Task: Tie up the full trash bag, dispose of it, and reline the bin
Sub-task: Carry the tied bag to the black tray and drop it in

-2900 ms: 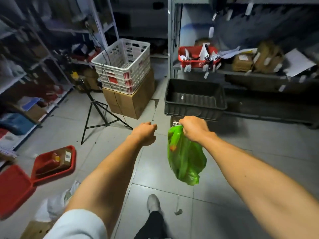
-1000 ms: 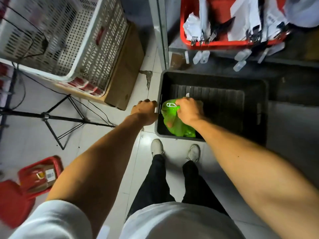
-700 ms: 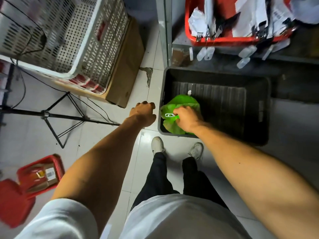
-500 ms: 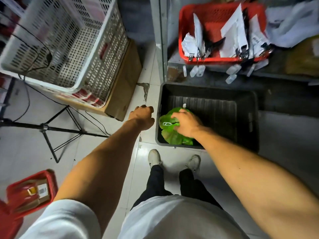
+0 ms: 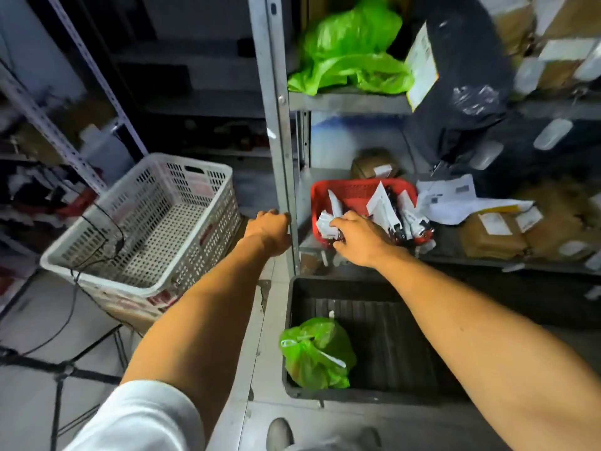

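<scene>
The tied green trash bag [image 5: 317, 353] lies in the near-left corner of a black floor tub [image 5: 400, 340], with no hand on it. My right hand [image 5: 359, 240] hovers above the tub in front of the red basket [image 5: 354, 193], fingers loosely spread and holding nothing. My left hand [image 5: 270, 231] is curled into a loose fist beside the metal shelf post [image 5: 281, 131]; whether it touches the post is unclear. Loose green plastic bags [image 5: 353, 50] are heaped on the upper shelf.
A white slotted crate [image 5: 146, 226] sits on a cardboard box at left, with a black tripod [image 5: 61, 369] and cables on the floor near it. Parcels and papers [image 5: 487, 222] crowd the shelf at right. My shoes show at the bottom edge.
My right hand let go of the green bag in the black tub and rose toward the shelf. My view tilted up, and my left hand lifted next to the shelf post.
</scene>
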